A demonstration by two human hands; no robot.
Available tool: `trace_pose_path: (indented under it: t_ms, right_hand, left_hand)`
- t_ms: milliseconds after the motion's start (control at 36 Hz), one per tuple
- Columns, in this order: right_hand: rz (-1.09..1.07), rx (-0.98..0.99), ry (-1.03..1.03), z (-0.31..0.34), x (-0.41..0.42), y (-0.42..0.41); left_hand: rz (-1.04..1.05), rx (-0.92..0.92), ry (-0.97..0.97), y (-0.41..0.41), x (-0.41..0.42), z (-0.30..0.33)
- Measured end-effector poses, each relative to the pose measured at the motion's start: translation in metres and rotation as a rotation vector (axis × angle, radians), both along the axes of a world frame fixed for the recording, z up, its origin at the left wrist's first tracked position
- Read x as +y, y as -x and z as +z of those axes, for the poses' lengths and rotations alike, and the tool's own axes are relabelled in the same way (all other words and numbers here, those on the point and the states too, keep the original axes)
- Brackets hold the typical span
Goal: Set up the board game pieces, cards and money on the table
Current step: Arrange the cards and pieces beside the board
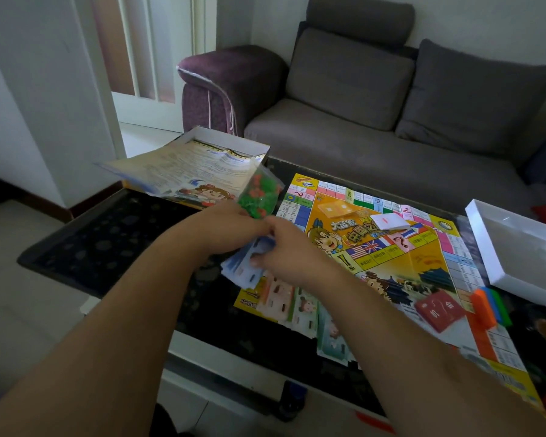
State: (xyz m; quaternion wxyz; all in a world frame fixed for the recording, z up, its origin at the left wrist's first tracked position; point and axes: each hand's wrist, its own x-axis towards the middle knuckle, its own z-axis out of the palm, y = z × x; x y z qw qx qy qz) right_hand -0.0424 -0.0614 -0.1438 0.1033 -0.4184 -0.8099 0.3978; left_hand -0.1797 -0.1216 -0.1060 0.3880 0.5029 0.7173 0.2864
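Note:
The yellow game board (423, 266) lies open on the dark table (114, 241). My left hand (230, 228) and my right hand (287, 250) meet over the board's left edge, and both hold a stack of blue paper money (246, 263). Several piles of pink and green money (303, 310) lie along the board's near edge. A red card deck (438, 310) and a white card deck (388, 221) sit on the board. Just beyond my left hand is a clear bag of green and red pieces (257, 193).
The game box (230, 143) with a rule sheet (183, 171) stands at the table's far left. A white box lid (517, 247) lies at the right, with orange, blue and green blocks (486, 307) beside it. A grey sofa (391, 121) is behind the table.

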Motion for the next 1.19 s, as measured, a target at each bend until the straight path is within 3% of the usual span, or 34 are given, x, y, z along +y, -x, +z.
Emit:
trace_pose_path:
  t_ms: [306, 444, 583, 639, 722, 1111, 1195]
  right_hand:
    - [-0.143, 0.188, 0.041, 0.009, 0.011, 0.0]
    - [-0.19, 0.116, 0.091, 0.001, 0.009, -0.003]
    - [-0.161, -0.374, -0.145, -0.025, 0.002, 0.007]
    - [-0.15, -0.462, -0.207, -0.036, -0.005, 0.013]
    - [-0.165, -0.457, -0.299, -0.042, -0.011, 0.018]
    - [-0.202, -0.417, -0.076, -0.03, -0.003, 0.029]
    - [-0.18, -0.421, -0.067, -0.029, -0.003, 0.028]
  left_hand:
    - [-0.021, -0.316, 0.167, -0.004, 0.003, -0.002]
    - [0.18, -0.307, 0.204, 0.004, 0.007, -0.018]
    - [0.359, -0.225, 0.14, 0.007, 0.022, -0.021]
    - [0.353, -0.184, 0.118, 0.005, 0.024, -0.023]
    - [0.323, -0.139, 0.115, 0.003, 0.026, -0.023]
    - [0.387, -0.115, 0.175, 0.009, 0.024, -0.027]
    - [0.374, -0.096, 0.075, 0.009, 0.026, -0.031]
